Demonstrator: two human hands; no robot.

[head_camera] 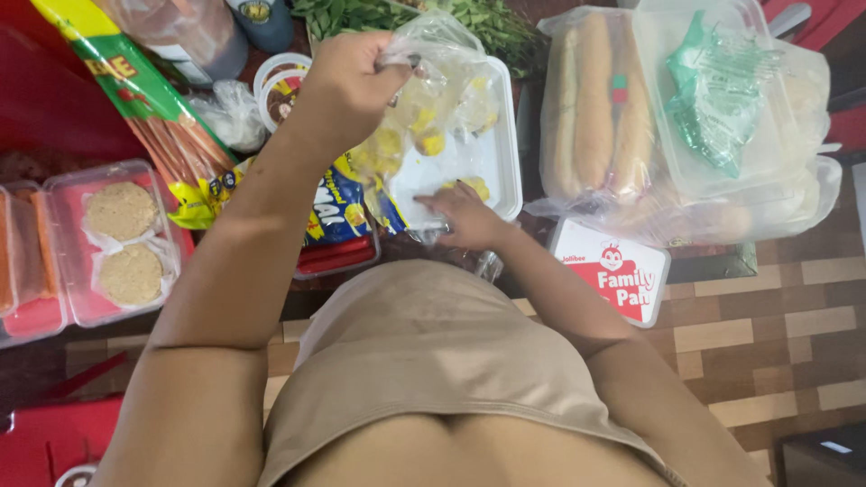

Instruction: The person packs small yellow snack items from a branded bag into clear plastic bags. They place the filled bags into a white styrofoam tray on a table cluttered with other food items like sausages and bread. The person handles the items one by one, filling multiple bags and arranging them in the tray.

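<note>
Fingers: left hand (pixel 347 77) clenched, gripping top of clear plastic bag (pixel 424 86); right hand (pixel 465 216) loosely curled, fingertips touching bag's lower end.
Bag: hangs over white tray (pixel 496 153), yellow pieces inside.
Left of tray: clear box of round patties (pixel 122 239).
Right: bagged long buns (pixel 586 108).

One camera, worn on the person's head, looks steeply down past the chest at the table (pixel 54 99) close below; tiled floor (pixel 767 343) fills the lower right.
</note>
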